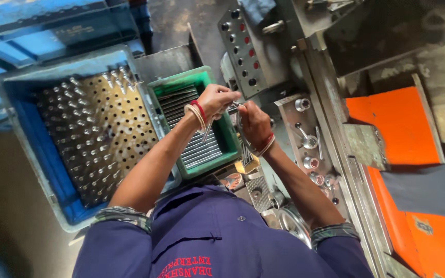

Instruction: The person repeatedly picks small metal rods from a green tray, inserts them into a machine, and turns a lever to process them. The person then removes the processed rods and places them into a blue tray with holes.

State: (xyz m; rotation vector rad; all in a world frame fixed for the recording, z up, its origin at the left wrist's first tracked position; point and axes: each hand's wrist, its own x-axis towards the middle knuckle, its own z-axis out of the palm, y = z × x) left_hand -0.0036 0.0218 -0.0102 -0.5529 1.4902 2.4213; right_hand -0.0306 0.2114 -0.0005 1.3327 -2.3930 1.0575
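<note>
both hands meet over the right edge of the green plastic tray of thin steel rods. left hand and right hand each have a closed grip on slim metal rods. blue crate with perforated rack sits just left.

A navy short-sleeved work shirt with red stitched lettering and plaid-lined cuffs — red and white thread bands circle both wrists.

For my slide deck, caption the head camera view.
Both hands, left hand and right hand, grip thin metal rods above a green tray beside a blue crate.
</note>
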